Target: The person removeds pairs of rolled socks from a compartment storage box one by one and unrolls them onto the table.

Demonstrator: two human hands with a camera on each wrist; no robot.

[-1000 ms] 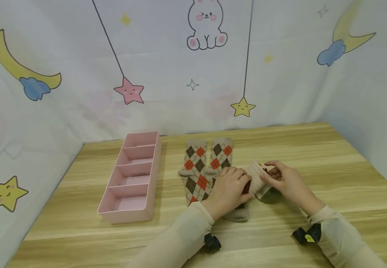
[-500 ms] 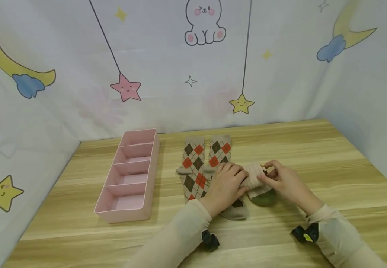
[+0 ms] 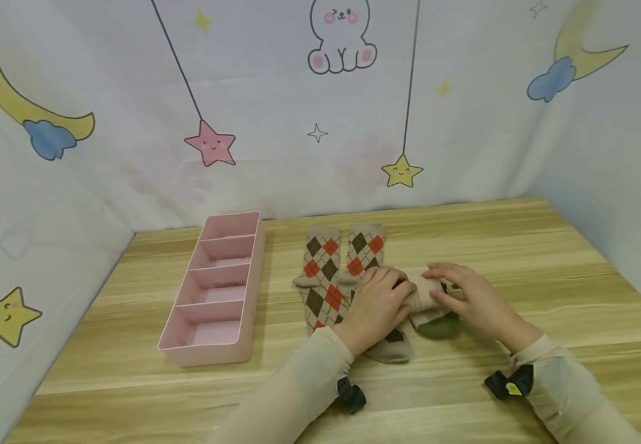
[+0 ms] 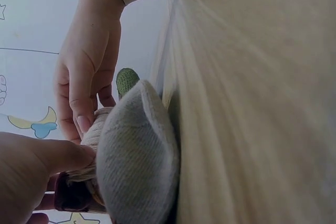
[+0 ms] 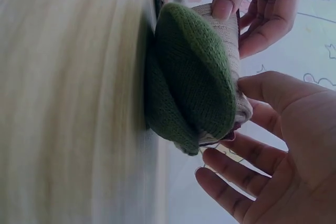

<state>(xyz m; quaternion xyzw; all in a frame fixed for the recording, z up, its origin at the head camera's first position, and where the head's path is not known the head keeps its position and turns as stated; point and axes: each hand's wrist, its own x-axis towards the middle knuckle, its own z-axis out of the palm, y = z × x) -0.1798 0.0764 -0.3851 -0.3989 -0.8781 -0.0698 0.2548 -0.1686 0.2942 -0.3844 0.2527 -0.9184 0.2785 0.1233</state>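
A: Progress?
B: Cream, green-toed knit sock bundle [image 3: 424, 295], right of centre: looks mostly rolled. Left hand [image 3: 375, 305] and right hand [image 3: 478, 302] pinch it, fingers narrow.
A: Remaining?
B: Beige argyle knit socks [image 3: 326, 271], centre: flat, unrolled.

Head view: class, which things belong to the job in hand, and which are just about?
Belongs to the job:
left hand
right hand
green-toed cream sock bundle, between them
argyle socks, probably
pink four-compartment box, probably

Just about:
star-and-moon backdrop
wood-grain tabletop
black wrist cameras
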